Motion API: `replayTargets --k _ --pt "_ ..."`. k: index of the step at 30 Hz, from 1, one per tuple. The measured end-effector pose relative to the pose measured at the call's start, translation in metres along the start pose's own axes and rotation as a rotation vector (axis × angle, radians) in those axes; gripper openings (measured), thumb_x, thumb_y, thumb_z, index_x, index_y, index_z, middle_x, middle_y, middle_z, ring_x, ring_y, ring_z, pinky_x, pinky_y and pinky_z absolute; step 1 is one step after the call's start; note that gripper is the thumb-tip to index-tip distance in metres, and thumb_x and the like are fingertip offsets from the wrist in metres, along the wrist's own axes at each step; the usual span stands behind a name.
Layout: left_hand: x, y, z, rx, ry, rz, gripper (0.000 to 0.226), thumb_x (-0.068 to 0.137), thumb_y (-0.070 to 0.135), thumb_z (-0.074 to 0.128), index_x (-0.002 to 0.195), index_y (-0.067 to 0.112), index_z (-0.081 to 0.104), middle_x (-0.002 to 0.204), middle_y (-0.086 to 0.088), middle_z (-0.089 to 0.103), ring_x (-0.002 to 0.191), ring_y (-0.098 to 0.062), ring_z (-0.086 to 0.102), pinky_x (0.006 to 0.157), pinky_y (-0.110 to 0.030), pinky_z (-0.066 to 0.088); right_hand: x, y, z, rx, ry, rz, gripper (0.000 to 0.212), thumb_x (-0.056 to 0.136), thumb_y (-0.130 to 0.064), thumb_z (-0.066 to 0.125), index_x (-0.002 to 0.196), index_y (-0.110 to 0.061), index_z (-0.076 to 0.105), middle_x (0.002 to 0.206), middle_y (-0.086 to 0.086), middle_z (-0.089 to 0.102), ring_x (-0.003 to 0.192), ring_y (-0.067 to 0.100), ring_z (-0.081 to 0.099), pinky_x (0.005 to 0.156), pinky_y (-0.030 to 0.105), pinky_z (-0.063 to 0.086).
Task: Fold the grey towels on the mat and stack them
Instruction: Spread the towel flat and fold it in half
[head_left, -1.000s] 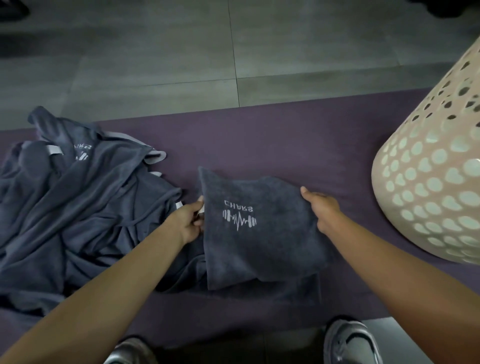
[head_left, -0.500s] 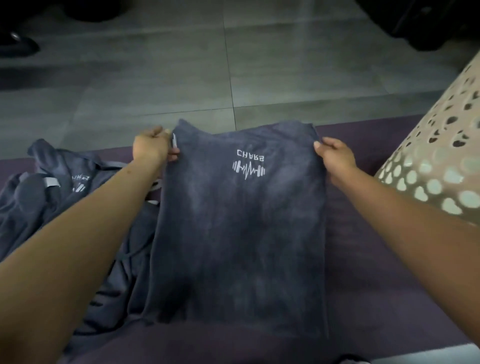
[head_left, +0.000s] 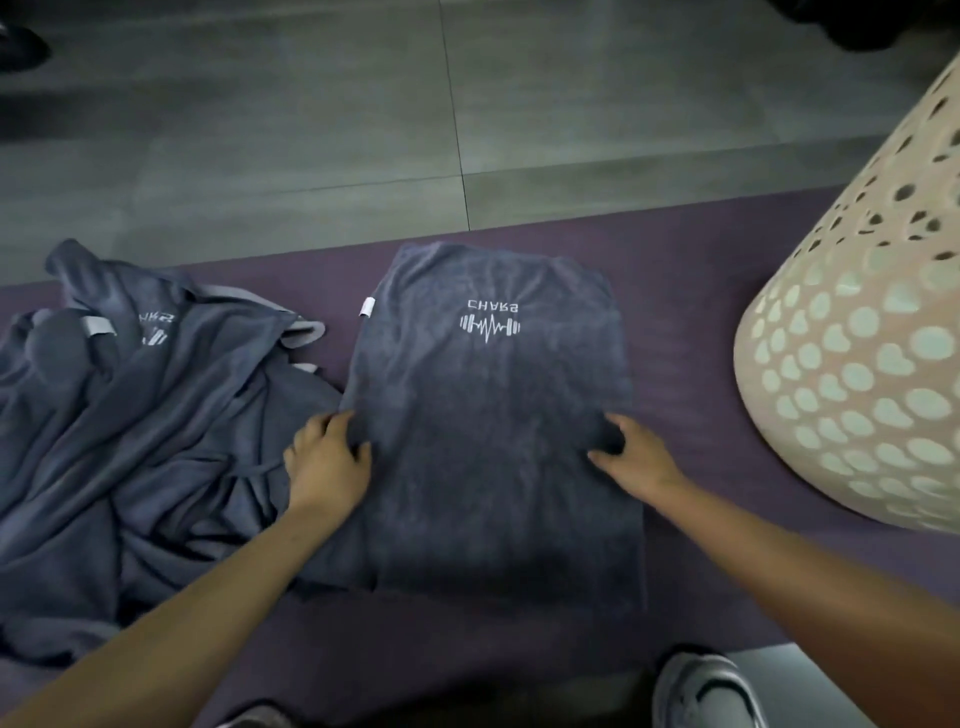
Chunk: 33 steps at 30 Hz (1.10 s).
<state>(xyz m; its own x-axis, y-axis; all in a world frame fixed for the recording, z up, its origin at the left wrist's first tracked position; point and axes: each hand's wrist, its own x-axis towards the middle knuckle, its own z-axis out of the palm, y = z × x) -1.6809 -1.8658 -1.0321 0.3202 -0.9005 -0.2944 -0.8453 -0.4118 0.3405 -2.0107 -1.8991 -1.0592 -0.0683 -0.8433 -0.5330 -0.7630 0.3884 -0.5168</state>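
Observation:
A grey towel (head_left: 488, 395) with a white logo lies spread flat and lengthwise on the purple mat (head_left: 685, 322), logo end away from me. My left hand (head_left: 326, 457) grips the towel's left edge about halfway down, fingers curled into the cloth. At the right edge, level with it, my right hand (head_left: 631, 452) pinches the fabric. A heap of crumpled grey towels (head_left: 130, 415) sits on the mat to the left, touching the spread towel's lower left side.
A tall cream laundry basket (head_left: 872, 364) with round holes stands on the mat at the right. Grey floor tiles (head_left: 311, 130) lie beyond the mat. My shoe (head_left: 701, 691) shows at the bottom edge.
The towel, folded a second ago and then held up by its far corners, now lies flat on the mat. Both hands have moved back from the far corners to its mid side edges.

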Motion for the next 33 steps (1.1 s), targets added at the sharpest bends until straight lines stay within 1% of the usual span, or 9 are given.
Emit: replayTargets --k 3,6,11,14,18,22,26,30,33 --pt "-0.026 -0.025 -0.003 0.02 0.009 0.064 0.051 0.089 0.02 0.06 0.137 0.007 0.044 0.131 -0.017 0.052 0.12 -0.035 0.047 0.1 -0.048 0.039 -0.033 0.021 0.019 -0.012 0.076 0.036 0.071 0.082 -0.025 0.068 0.143 -0.012 0.033 0.141 0.011 0.042 0.133 0.032 0.036 0.11 0.039 0.03" --pt "-0.041 -0.04 -0.008 0.015 -0.042 0.031 0.048 0.087 0.031 0.064 0.127 0.007 0.052 0.113 -0.012 0.064 0.106 -0.032 0.058 0.089 -0.046 0.046 -0.054 0.033 0.026 0.144 0.109 0.097 0.055 0.082 -0.02 0.069 0.129 -0.004 0.045 0.12 0.001 0.053 0.119 0.027 0.051 0.097 0.034 0.043" --pt "-0.056 -0.053 -0.017 0.193 -0.273 0.106 0.081 0.074 0.043 0.076 0.143 0.021 0.039 0.14 -0.013 0.032 0.129 -0.035 0.029 0.108 -0.046 0.03 -0.07 0.04 0.018 0.069 0.041 0.133 0.027 0.081 -0.03 0.07 0.096 -0.014 0.054 0.105 0.005 0.06 0.106 0.024 0.056 0.081 0.029 0.043" --pt "-0.067 -0.062 -0.015 0.323 -0.125 0.215 0.077 0.066 0.026 0.085 0.136 0.02 0.051 0.123 -0.02 0.041 0.109 -0.042 0.04 0.09 -0.054 0.043 -0.076 0.041 0.018 -0.045 -0.022 0.113 0.031 0.079 -0.034 0.071 0.1 -0.02 0.053 0.117 0.011 0.055 0.114 0.027 0.049 0.09 0.031 0.041" --pt "-0.064 -0.064 -0.019 0.101 -0.035 0.2 0.033 0.08 0.012 0.074 0.112 0.009 0.07 0.099 -0.011 0.05 0.093 -0.029 0.049 0.076 -0.037 0.047 -0.079 0.034 0.017 -0.042 -0.113 0.113 0.037 0.085 -0.029 0.066 0.116 -0.009 0.06 0.119 0.009 0.064 0.114 0.027 0.057 0.081 0.026 0.041" --pt "-0.059 -0.047 -0.036 -0.071 -0.01 0.146 0.012 0.087 0.02 0.067 0.094 0.013 0.072 0.086 -0.001 0.058 0.076 -0.016 0.054 0.06 -0.021 0.035 -0.079 0.024 0.007 0.117 -0.025 0.071 0.018 0.087 -0.026 0.063 0.094 -0.009 0.059 0.098 0.008 0.066 0.1 0.028 0.062 0.073 0.029 0.041" --pt "-0.062 -0.025 -0.063 -0.302 -0.157 0.096 0.015 0.092 0.026 0.059 0.083 0.018 0.067 0.072 0.006 0.066 0.068 -0.01 0.062 0.058 -0.022 0.042 -0.083 0.008 -0.012 0.297 0.031 0.02 0.023 0.09 -0.027 0.06 0.086 -0.005 0.061 0.088 0.009 0.068 0.083 0.024 0.064 0.075 0.038 0.05" --pt "-0.06 -0.007 -0.096 -0.622 -0.503 -0.087 0.021 0.093 0.025 0.058 0.077 0.013 0.064 0.063 0.0 0.066 0.048 -0.011 0.058 0.045 -0.021 0.04 -0.087 -0.011 -0.038 0.551 -0.051 0.024 0.02 0.09 -0.023 0.06 0.075 -0.01 0.063 0.072 0.003 0.068 0.062 0.012 0.064 0.054 0.021 0.049" --pt "-0.033 -0.005 -0.096 -0.843 -0.419 -0.252 0.019 0.091 0.026 0.059 0.082 0.011 0.067 0.07 -0.005 0.068 0.052 -0.012 0.059 0.045 -0.02 0.044 -0.067 -0.021 -0.054 0.959 -0.064 0.155 0.018 0.091 -0.015 0.058 0.085 0.0 0.065 0.069 0.006 0.072 0.059 0.012 0.069 0.05 0.021 0.053"
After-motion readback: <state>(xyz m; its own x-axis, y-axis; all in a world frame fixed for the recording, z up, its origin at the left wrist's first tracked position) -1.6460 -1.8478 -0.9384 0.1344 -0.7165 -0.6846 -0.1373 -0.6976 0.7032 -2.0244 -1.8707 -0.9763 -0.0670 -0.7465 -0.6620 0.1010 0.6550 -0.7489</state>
